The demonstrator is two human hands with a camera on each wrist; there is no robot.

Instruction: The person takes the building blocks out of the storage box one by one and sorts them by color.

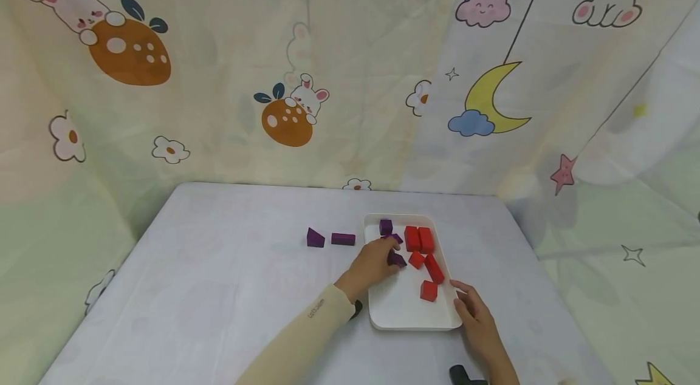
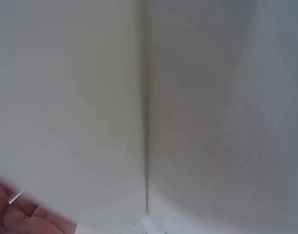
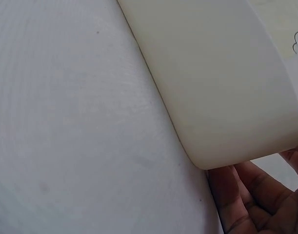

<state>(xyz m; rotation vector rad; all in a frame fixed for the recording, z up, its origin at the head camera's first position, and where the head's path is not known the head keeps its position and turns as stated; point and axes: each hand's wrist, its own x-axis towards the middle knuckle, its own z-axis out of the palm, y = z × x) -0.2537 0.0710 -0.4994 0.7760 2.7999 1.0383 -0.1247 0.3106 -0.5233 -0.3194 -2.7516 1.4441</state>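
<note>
A white tray lies on the table with purple and red blocks in it. Over its left side, my left hand pinches a dark purple block close to the tray floor; the fingers partly cover it. Another purple block lies just beyond those fingers, partly hidden, and a purple cube sits near the far left corner. My right hand holds the tray's right edge near the front corner. In the right wrist view its fingers meet the tray's outer wall.
Several red blocks occupy the tray's right side, with a red cube nearer the front. Left of the tray, a purple wedge-like block and a purple rectangular block lie on the white table. A patterned curtain hangs behind.
</note>
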